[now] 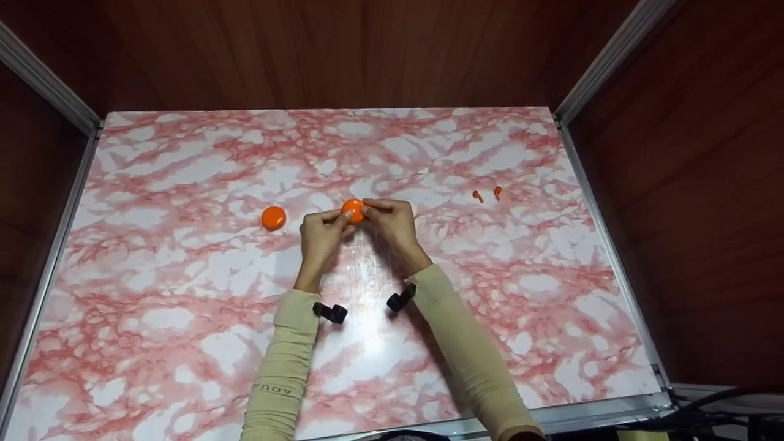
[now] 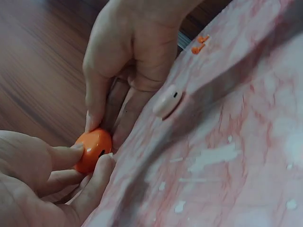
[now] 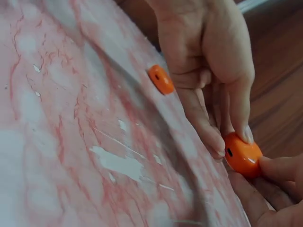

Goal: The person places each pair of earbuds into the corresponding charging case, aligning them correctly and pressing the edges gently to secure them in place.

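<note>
Both hands meet at a glossy orange round earbud case [image 1: 353,211] with a small dark slot, held at the table's middle. The left hand [image 1: 321,236] pinches one side between thumb and fingers. From the opposite side, the right hand [image 1: 395,226] grips it with thumb and fingertips. In the left wrist view the case [image 2: 94,147] sits tilted between the fingers of both hands. A second orange case [image 1: 273,218] lies on the table left of the left hand. Two orange earbuds [image 1: 478,196] lie apart to the right, beyond the right hand.
A pale pinkish-white case [image 2: 168,101] with a dark slot lies beside the right hand, mostly hidden behind it in the head view. The pink-and-white marbled table [image 1: 184,318] is bounded by dark wooden panels [image 1: 331,55] and metal rails. Dark cables [image 1: 723,404] run at the lower right.
</note>
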`<state>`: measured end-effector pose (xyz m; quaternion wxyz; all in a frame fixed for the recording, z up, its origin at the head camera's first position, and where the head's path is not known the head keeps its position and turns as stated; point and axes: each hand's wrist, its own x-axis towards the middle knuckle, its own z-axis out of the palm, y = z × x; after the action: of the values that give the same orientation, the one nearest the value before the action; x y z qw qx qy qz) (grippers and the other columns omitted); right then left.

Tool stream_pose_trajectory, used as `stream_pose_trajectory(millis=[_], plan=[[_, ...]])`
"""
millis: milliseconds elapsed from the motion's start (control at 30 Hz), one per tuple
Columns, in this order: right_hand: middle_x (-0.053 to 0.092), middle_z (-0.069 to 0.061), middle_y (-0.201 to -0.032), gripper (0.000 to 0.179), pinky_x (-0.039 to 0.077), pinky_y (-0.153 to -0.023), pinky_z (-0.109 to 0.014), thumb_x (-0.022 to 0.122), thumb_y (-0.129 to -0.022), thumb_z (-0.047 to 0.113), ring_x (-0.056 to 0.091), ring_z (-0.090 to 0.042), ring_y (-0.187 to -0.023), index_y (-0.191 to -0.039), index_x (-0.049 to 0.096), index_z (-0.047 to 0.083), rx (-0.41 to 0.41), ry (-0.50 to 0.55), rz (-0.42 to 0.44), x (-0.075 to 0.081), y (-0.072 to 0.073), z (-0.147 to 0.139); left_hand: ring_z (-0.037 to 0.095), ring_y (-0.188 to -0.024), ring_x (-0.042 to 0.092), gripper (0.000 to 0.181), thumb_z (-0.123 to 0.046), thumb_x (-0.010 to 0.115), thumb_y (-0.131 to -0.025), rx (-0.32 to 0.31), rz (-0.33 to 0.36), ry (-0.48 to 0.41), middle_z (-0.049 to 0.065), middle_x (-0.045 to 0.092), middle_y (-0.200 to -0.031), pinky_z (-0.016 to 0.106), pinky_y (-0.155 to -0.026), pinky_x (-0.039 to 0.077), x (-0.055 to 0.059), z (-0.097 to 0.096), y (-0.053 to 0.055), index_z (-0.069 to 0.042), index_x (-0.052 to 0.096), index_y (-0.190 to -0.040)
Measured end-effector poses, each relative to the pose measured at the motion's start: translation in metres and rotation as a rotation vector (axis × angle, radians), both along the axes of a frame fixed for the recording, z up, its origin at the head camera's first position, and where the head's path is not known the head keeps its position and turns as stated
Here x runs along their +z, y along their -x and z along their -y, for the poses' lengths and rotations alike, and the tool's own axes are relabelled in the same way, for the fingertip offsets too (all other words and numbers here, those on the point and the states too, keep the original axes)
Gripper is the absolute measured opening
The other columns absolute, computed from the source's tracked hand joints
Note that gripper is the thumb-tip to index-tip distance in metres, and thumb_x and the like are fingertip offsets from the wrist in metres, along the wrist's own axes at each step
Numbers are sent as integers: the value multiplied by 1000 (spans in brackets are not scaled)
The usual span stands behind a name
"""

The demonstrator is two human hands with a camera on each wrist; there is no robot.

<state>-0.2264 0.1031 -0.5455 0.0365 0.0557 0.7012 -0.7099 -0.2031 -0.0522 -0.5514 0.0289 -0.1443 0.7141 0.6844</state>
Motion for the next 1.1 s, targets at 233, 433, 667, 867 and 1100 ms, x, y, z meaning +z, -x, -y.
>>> stream_pose_trajectory(millis=[233, 433, 667, 867, 1100], plan=[[80, -20, -113, 21, 67, -84, -26, 78, -94, 7, 78, -29, -104, -114, 80, -1, 13, -261, -21, -4, 8, 11, 23, -82, 82, 24, -20, 75, -100, 10, 33, 146, 20, 81, -99, 27, -73, 68, -7, 5, 5, -2, 81, -113], [81, -15, -111, 19, 66, -90, -32, 79, -94, 12, 77, -27, -108, -111, 83, 3, 18, -408, -17, -10, 14, 14, 18, -77, 81, 22, -24, 72, -100, -4, 51, 299, 12, 82, -87, 24, -74, 62, -11, 5, 10, -9, 84, -109], [82, -12, -107, 16, 64, -94, -35, 80, -93, 15, 76, -25, -109, -107, 84, 7, -1, -482, -40, -15, 20, 20, 17, -71, 79, 20, -23, 71, -99, 23, 4, 406, 9, 81, -78, 19, -61, 50, -11, 2, 14, -11, 86, -104], [83, -11, -106, 14, 63, -92, -34, 80, -93, 13, 77, -25, -105, -105, 85, 6, -4, -516, -85, -14, 21, 22, 16, -68, 77, 19, -21, 72, -99, 36, 4, 396, 10, 81, -80, 22, -62, 52, -11, 1, 16, -10, 85, -108], [83, -10, -106, 13, 63, -94, -35, 80, -94, 15, 78, -24, -104, -103, 85, 7, 10, -565, -108, -15, 22, 20, 15, -62, 73, 19, -19, 69, -99, 33, -1, 410, 10, 80, -78, 22, -56, 50, -14, 1, 17, -12, 85, -106]])
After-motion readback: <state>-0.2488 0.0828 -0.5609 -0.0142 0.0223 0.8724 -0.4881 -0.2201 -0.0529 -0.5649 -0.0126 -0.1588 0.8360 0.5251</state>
